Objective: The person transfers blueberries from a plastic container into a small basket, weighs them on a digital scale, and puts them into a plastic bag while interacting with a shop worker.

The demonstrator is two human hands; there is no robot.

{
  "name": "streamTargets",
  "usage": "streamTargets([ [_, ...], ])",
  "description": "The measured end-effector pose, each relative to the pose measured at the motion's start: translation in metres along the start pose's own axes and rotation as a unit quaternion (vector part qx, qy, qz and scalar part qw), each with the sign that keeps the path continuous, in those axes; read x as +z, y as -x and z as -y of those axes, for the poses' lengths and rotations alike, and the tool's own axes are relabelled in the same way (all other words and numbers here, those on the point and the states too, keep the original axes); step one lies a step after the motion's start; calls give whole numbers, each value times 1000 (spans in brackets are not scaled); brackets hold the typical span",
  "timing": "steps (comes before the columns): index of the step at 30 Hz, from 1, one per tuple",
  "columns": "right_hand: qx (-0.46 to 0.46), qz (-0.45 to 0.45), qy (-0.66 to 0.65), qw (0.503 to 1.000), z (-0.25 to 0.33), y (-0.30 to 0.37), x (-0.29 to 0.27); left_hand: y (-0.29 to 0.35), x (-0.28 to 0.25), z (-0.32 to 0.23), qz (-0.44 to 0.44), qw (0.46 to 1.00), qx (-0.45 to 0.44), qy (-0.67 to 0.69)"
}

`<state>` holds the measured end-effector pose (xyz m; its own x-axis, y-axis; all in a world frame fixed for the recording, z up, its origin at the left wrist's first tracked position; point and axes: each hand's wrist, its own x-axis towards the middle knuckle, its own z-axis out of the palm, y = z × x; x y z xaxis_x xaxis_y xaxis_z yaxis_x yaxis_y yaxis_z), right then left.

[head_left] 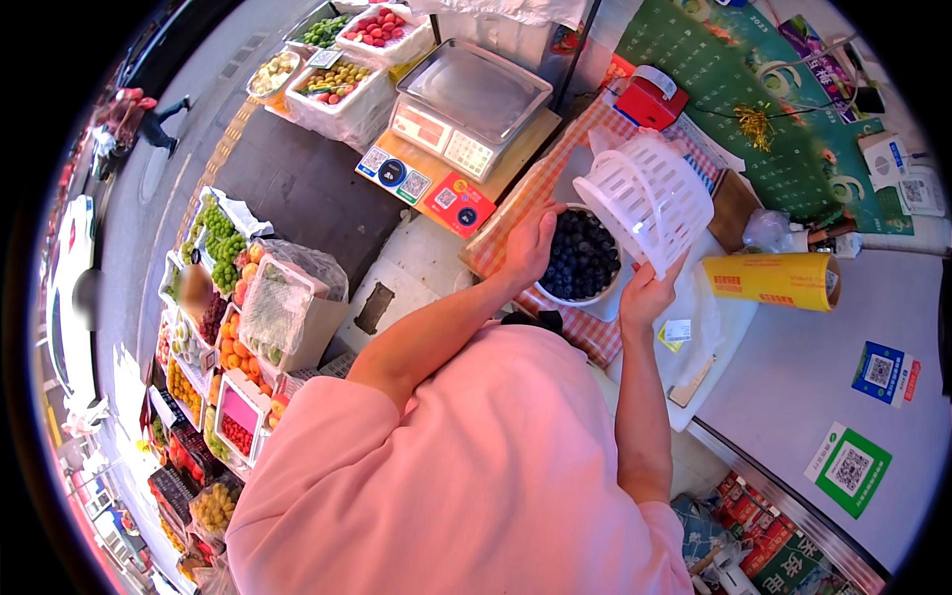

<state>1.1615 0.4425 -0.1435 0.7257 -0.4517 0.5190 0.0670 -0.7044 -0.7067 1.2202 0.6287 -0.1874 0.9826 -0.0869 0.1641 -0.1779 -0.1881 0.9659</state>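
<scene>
White plastic basket tilts, gripped by the right hand; the left hand, its hold unclear, lies at the bowl between both hands. Dark berries already fill that bowl; none show in the basket; whether more remain cannot be told.

A plain pale pink top, loose and softly creased, covers the torso. Its wide, short sleeves leave the forearms bare, and the hands are bare too. Something black, perhaps cloth or a strap, shows at its far edge.
</scene>
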Motion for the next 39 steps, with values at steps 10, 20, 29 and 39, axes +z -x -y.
streamTargets([
  [10,387,63,-220,893,-35,-38,-20,2,-3,5,15,999,1,51],
  [20,592,36,-286,753,-134,-64,-43,5,-16,-20,109,945,202,-235],
  [29,347,204,67,913,-152,-16,-65,0,-12,-22,158,917,247,-269],
  [39,80,346,328,875,-146,40,-52,-12,-7,-37,194,874,343,-283],
])
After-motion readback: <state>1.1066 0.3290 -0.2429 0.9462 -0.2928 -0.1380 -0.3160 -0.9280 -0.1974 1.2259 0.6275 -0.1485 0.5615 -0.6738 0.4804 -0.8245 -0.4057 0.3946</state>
